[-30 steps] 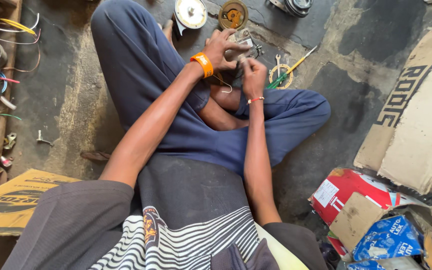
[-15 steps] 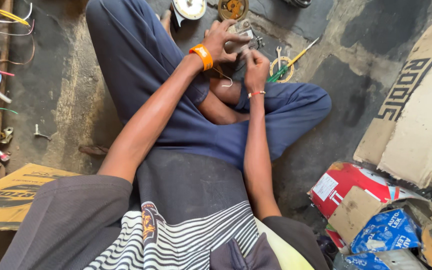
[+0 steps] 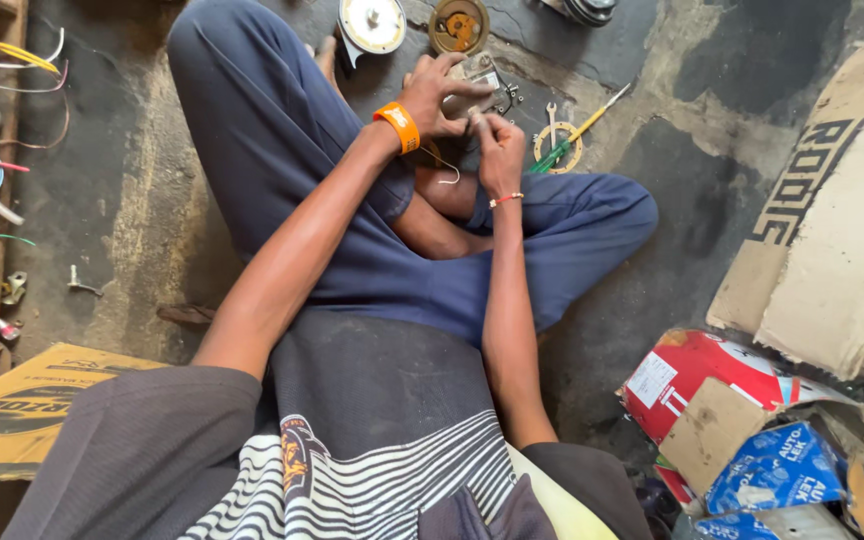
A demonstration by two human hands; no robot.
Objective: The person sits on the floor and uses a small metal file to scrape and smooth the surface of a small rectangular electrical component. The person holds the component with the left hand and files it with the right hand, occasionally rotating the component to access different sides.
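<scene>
One small grey metal part [image 3: 474, 78] is pinched between two hands, left hand [image 3: 439, 95] and right hand [image 3: 499, 150], beside two round discs [image 3: 372, 22].

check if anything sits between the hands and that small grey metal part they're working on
Nothing visible does. The left hand already grips the small grey metal part, and the right hand has its fingertips at the part's lower edge. The contact itself is too small to make out.

Both hands [image 3: 467, 115] with small metal part [image 3: 474, 75] shifted slightly lower in view; grip unchanged.
</scene>
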